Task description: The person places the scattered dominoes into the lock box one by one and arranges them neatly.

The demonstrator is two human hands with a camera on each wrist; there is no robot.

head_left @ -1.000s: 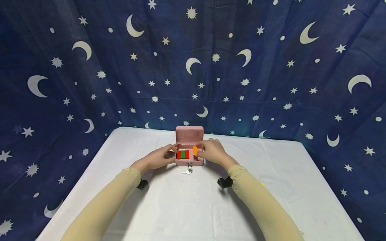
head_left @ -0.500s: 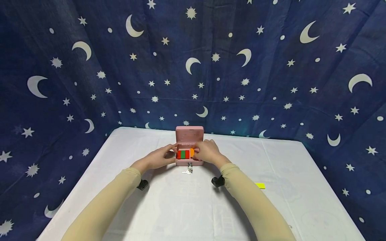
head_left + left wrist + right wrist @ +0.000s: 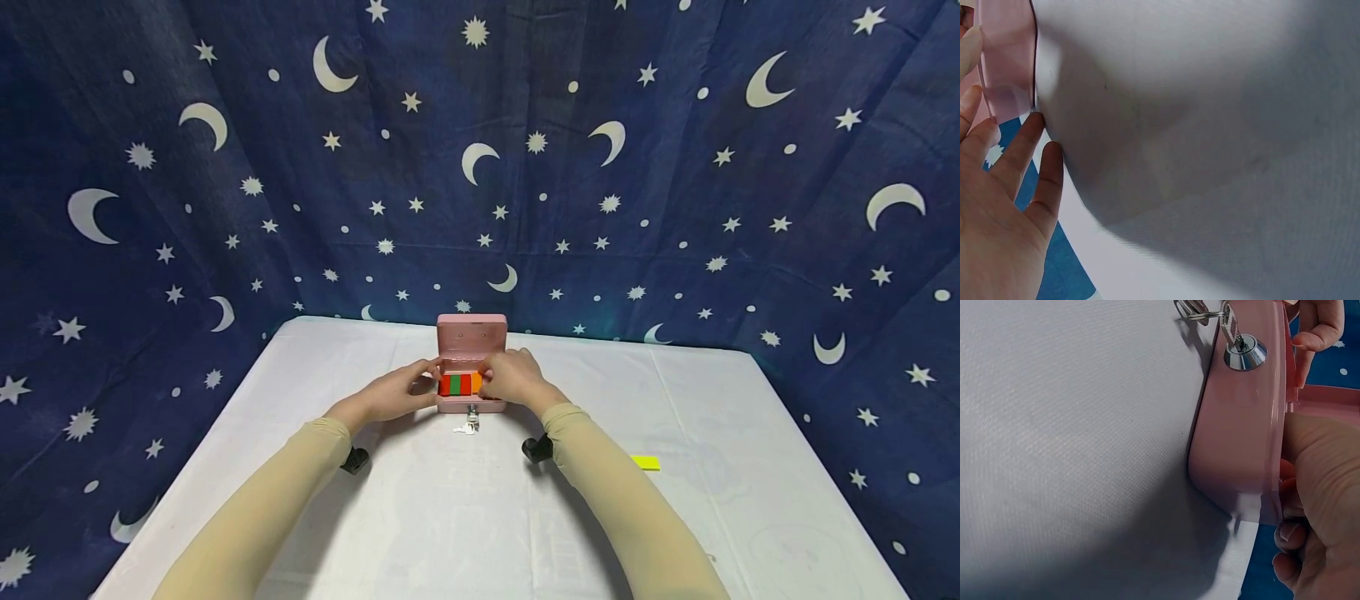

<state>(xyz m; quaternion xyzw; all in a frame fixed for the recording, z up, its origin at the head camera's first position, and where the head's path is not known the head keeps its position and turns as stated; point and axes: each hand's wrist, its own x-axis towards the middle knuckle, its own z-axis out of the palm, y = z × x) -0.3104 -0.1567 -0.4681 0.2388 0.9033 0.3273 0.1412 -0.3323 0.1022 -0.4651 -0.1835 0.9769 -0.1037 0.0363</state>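
A small pink cash box (image 3: pixel 450 407) stands with its lid (image 3: pixel 472 337) raised at the back of the table. My left hand (image 3: pixel 393 392) holds its left end, thumb near the front corner and forefinger near the back one. Inside, a red block (image 3: pixel 445 386), a green block (image 3: pixel 455 384) and another red block (image 3: pixel 466 384) lie side by side from the left. With its fingertips down in the box, my right hand (image 3: pixel 517 377) pinches an orange block (image 3: pixel 476 383) beside the right-hand red one. The fingers partly cover that block.
Keys (image 3: pixel 467 428) hang from the lock (image 3: pixel 1245 356) on the box's front. A yellow block (image 3: pixel 647 462) lies on the white table (image 3: pixel 450 517), right of my right sleeve. Behind rises a dark blue curtain (image 3: pixel 420 167) with moons and stars.
My right hand has moved left and lower into the box, bringing the orange block beside the red one. The yellow block has come out from behind the right sleeve. My left hand stays put.
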